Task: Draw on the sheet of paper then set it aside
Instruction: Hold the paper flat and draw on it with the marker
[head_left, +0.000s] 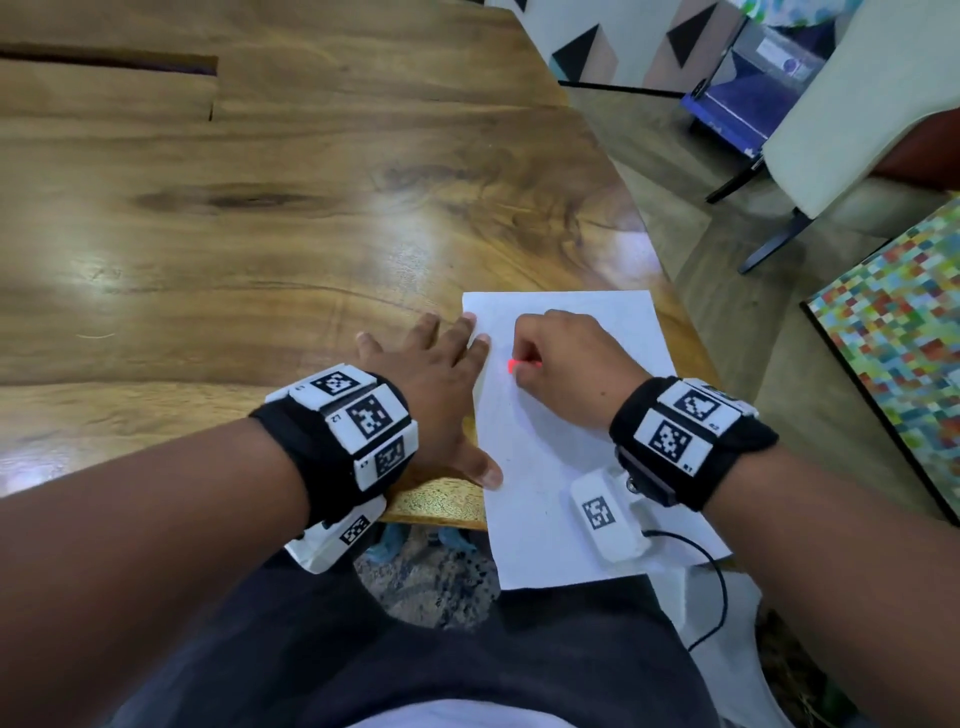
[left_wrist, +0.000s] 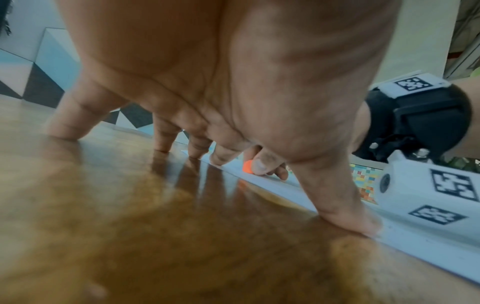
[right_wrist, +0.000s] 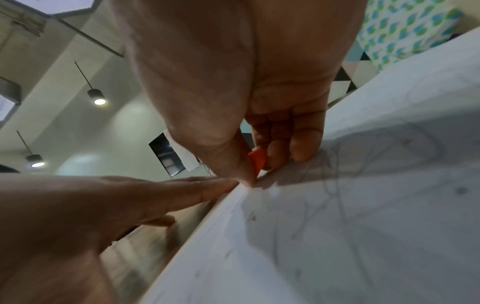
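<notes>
A white sheet of paper (head_left: 582, 436) lies at the near right corner of the wooden table (head_left: 249, 208), its near end hanging over the edge. Faint pencil lines (right_wrist: 363, 185) cover it in the right wrist view. My left hand (head_left: 441, 374) lies flat with spread straight fingers, its fingertips (left_wrist: 221, 158) and thumb pressing the sheet's left edge (left_wrist: 272, 183). My right hand (head_left: 566, 364) rests on the sheet with curled fingers, pinching a short orange-red crayon (head_left: 514, 366) (right_wrist: 258, 162) (left_wrist: 248, 167) whose lower end touches the paper.
The table's right edge (head_left: 670, 280) runs close beside the sheet. Beyond it stand a cream chair (head_left: 841, 130) and a multicoloured mosaic panel (head_left: 904, 332). A black cable (head_left: 711, 571) trails from the right wrist device over my lap. The table stretches bare to the left and far side.
</notes>
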